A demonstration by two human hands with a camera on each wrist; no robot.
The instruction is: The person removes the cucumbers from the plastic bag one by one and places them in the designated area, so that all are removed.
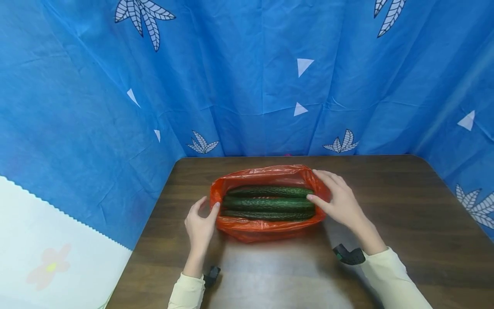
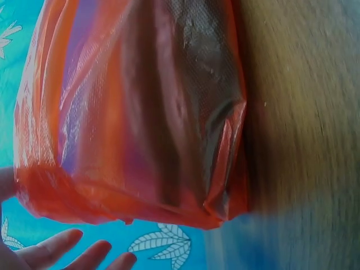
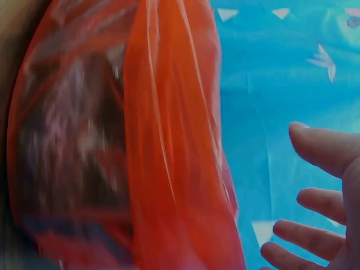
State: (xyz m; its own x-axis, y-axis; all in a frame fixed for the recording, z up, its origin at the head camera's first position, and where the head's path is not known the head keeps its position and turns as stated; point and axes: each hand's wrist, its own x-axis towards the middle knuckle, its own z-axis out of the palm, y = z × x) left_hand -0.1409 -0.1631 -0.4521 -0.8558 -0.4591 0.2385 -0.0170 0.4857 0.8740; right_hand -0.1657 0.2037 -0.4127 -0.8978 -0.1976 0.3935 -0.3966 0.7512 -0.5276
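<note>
A red plastic bag (image 1: 251, 236) stands with its mouth spread wide on the table in the head view. Three long dark-green cucumbers (image 1: 266, 203) lie side by side inside, running left to right. At the bag's left end is my left hand (image 1: 200, 223), fingers spread, with the thumb right at the rim. My right hand (image 1: 338, 201) is at the opposite end, its thumb over the bag's opening. In the right wrist view its spread fingers (image 3: 315, 239) stand apart from the plastic. Through the bag's wall (image 2: 101, 152), dark shapes of the cucumbers show.
The dark wooden table (image 1: 393, 206) extends to both sides of the bag. A blue curtain (image 1: 247, 77) with leaf and triangle prints hangs behind and beside it. White cloth (image 1: 58, 240) with a flower print is at the lower left.
</note>
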